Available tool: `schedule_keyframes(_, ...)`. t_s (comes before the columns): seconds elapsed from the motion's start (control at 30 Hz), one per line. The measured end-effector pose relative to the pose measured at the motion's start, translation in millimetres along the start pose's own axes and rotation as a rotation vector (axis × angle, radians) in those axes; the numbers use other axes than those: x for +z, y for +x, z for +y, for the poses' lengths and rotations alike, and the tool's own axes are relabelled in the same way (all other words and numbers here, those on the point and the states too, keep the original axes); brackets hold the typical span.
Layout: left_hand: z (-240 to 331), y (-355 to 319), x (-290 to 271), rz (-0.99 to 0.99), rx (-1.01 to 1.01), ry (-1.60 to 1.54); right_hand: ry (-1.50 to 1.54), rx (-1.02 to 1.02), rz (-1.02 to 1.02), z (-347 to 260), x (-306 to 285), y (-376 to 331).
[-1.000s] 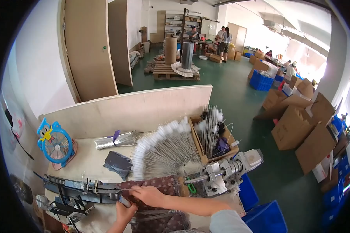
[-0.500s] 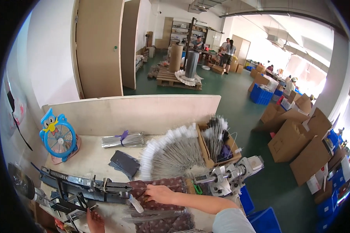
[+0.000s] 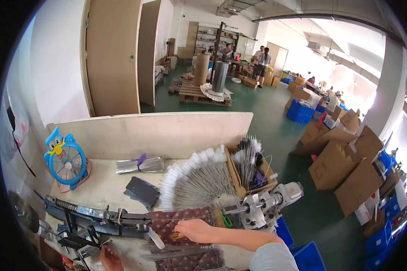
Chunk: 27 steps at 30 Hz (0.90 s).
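My right hand (image 3: 193,230) is closed over a brown polka-dot cloth (image 3: 169,219), its fingertips pressed together near a thin metal rod or wire that runs above the cloth. What they pinch is too small to make out. At the lower left, my left hand (image 3: 109,258) has its fingers bent at the edge of a black metal fixture (image 3: 77,239); their grip is partly hidden. Between the hands, a white-handled tool (image 3: 155,238) sits at the end of the long dark rail (image 3: 95,220). Thin metal wires (image 3: 181,253) lie across the cloth nearest me.
White-tipped wires (image 3: 199,180) fan across the table beside a cardboard box (image 3: 235,169) of similar wires. A metal shaft mechanism (image 3: 267,205) stands at the right edge. Further left are a tied wire bundle (image 3: 140,165), a dark pad (image 3: 142,192) and a blue fan (image 3: 67,162).
My right hand has shifted slightly to the right over the cloth, its fingers still closed. My left hand stays by the black fixture. The whole view has moved a little.
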<state>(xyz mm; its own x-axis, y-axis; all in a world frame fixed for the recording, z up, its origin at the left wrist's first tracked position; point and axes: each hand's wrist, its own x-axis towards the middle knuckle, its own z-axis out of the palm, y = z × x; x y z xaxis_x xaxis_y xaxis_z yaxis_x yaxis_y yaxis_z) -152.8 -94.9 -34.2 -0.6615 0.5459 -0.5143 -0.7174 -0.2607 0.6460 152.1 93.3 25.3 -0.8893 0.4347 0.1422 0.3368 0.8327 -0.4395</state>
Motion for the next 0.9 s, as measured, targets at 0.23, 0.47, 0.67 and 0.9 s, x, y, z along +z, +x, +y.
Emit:
schedule_keyframes(0.23,-96.5,-67.8,101.1,-0.472,0.025,0.35,0.116,0.155,0.284,22.1,-49.7,-3.9)
schedule_keyframes(0.47,-145.3,-72.2,155.6,-0.6,0.097,0.477,0.298,0.209,0.198,31.6,-50.5,-26.8)
schedule_keyframes(0.67,-157.3,-76.2,162.7,-0.65,0.088,0.554,0.747,0.32,0.18,38.7,-49.5,-31.6)
schedule_keyframes(0.9,-131.1,-62.7,149.8,-0.426,0.093,0.349,0.088,0.018,0.333,19.1,-56.6,-12.9)
